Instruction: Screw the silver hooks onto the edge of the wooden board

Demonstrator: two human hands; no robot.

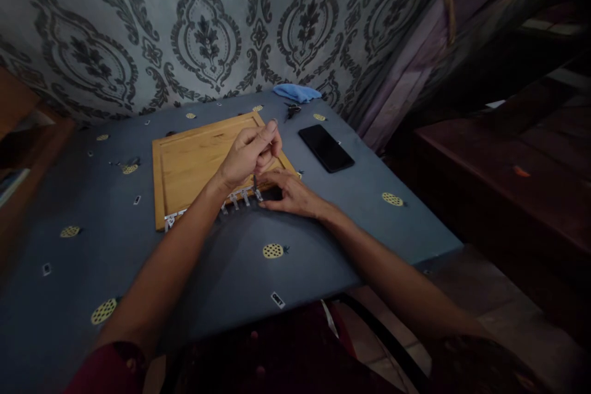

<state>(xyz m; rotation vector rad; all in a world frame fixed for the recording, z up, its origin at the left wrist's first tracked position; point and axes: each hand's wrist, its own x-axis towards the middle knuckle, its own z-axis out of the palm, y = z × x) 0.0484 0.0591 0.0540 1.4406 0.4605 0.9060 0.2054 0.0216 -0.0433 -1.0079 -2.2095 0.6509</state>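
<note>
Head view, single frame.

- The left hand (249, 154) is hovering over the near right corner of the wooden board (194, 160). Its fingers are curling closed around a thin tool (255, 181), thumb and forefinger pinching the top. The tool is standing almost upright, with its tip pointing down at the board's near edge.
- The right hand (293, 194) is lying palm down at 4 o'clock from the left hand. Its fingers are stretched out flat and gripping nothing. The fingertips are pressing on the board's near right corner, just beside the tool tip. Something dark is showing under them, and what it is cannot be told.
- A row of small metal pieces (233, 202) is running along the board's near edge, from its 7 o'clock corner towards the tool. The tool is meeting the row at its right end.
- Progress, as a judgement: work is sitting at the right-end piece. Neither hand is touching the pieces to its left. Whether any piece is fixed or loose cannot be told, as they are too small.
- The board is lying on the table (138, 246), which is covered in patterned cloth.
- A phone (325, 148) is lying face up at 3 o'clock from the board, apart from it.
- A blue cloth (297, 92) is sitting at the far edge, at 1 o'clock, with a small dark object (292, 109) just in front of it.
</note>
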